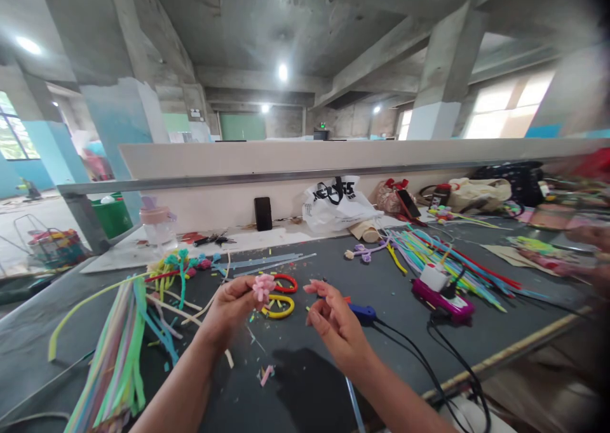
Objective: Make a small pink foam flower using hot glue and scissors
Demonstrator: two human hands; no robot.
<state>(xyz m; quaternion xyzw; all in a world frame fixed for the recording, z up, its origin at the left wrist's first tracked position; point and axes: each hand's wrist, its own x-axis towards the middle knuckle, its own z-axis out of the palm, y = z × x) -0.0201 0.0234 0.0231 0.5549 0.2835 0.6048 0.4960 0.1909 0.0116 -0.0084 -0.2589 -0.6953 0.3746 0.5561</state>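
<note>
Between the thumb and fingers of my left hand (232, 309) is a small pink fluffy flower (264, 288), held up over the table. My right hand (336, 319) hovers to the right of it, fingers loosely curled and apart, with nothing visible in them. Just beyond the flower, partly behind it, lie scissors with one red and one yellow handle loop (281, 307). A blue glue gun (363, 312) with a black cord lies beside my right hand, partly hidden by it. Pink scraps (267, 374) rest on the dark tabletop below the hands.
Bundles of coloured fluffy stems lie at the left (117, 350) and right back (429, 255). A magenta power strip (443, 299) with a white plug sits at right, its cords trailing over the front edge. Along the back stand a phone (263, 213), a white bag (338, 204) and a bottle (158, 226).
</note>
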